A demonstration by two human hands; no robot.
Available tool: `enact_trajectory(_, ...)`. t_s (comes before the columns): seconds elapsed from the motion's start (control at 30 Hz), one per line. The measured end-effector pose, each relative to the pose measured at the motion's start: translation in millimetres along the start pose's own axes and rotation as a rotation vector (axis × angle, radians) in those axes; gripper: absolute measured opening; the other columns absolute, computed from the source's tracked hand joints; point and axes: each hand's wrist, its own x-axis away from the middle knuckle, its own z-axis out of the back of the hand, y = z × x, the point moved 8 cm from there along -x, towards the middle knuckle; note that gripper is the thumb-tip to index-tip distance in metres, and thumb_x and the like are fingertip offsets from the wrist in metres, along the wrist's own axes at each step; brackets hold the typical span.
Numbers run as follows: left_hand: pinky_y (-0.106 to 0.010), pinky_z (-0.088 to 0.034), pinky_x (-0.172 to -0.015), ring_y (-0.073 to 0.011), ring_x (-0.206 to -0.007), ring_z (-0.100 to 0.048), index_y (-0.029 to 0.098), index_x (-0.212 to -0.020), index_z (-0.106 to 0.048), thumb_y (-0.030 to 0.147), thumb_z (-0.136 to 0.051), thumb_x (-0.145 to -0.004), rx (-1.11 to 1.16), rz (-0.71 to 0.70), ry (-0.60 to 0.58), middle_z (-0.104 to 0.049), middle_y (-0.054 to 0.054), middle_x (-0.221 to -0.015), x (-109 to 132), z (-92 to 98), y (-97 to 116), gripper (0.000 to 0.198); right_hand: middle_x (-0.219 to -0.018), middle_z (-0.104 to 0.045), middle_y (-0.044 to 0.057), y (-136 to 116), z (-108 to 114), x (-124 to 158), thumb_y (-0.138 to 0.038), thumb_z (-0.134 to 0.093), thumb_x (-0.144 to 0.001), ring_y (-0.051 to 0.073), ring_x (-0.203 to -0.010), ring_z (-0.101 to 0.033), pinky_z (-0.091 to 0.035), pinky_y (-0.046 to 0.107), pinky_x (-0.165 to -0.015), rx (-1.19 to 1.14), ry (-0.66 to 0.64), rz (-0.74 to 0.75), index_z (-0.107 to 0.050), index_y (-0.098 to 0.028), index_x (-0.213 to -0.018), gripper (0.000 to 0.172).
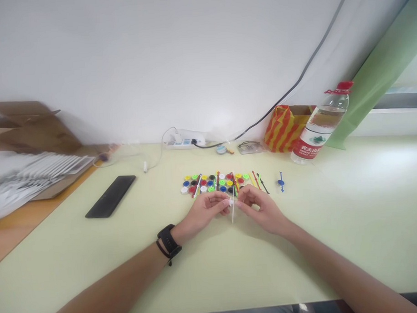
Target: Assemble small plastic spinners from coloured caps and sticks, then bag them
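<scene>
My left hand (212,208) pinches a small white round piece (231,202) between thumb and fingertips. Opposite it, my right hand (260,206) has its thumb and finger closed at the middle of a thin white arrow-like pointer (233,217), which stands edge-on between both hands against the white piece. Just beyond my hands lie rows of coloured round pieces (210,183) in white, blue, red, yellow, green and black. Several coloured arrow pointers (254,178) lie across and beside them. A blue arrow on a round base (281,183) sits apart to the right.
A black phone-like slab (110,196) lies at left, near stacked white packets (41,176) and a cardboard box (33,126). Along the wall are a power strip (183,140), a cable, a striped bag (284,128) and a large water bottle (320,129).
</scene>
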Motion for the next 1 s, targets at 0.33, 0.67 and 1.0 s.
enact_trajectory(0.33, -0.029, -0.055, -0.073, -0.0159, -0.077, -0.067, 0.013, -0.102, -0.073, 0.039, -0.077, -0.087, 0.002, 0.003, -0.009, -0.071, -0.006, -0.086, -0.1, -0.7, -1.8, 0.03, -0.077, -0.054, -0.001, 7.4, 4.3, -0.3, -0.033, -0.063, -0.095, 0.013, -0.064, -0.048, -0.039, 0.029, -0.058, 0.054, 0.043, 0.001, -0.052, -0.023, -0.091, 0.016)
enact_trajectory(0.67, -0.028, -0.055, -0.073, -0.0154, -0.076, -0.066, 0.015, -0.102, -0.074, 0.04, -0.077, -0.087, 0.002, 0.005, -0.015, -0.071, -0.006, -0.085, -0.3, -0.7, -3.1, 0.03, -0.076, -0.053, -0.002, 8.5, 5.0, -0.4, -0.034, -0.062, -0.095, 0.013, -0.062, -0.046, -0.038, 0.029, -0.057, 0.078, 0.04, -0.004, -0.051, -0.023, -0.091, 0.016)
enact_trajectory(1.0, -0.028, -0.055, -0.075, -0.0155, -0.078, -0.067, 0.015, -0.104, -0.074, 0.04, -0.077, -0.087, -0.008, 0.011, -0.023, -0.072, -0.006, -0.087, 0.2, -1.7, -2.9, 0.03, -0.076, -0.054, -0.002, 8.1, 4.5, -0.4, -0.036, -0.062, -0.095, 0.014, -0.062, -0.046, -0.039, 0.029, -0.057, 0.091, 0.03, -0.006, -0.051, -0.023, -0.091, 0.018)
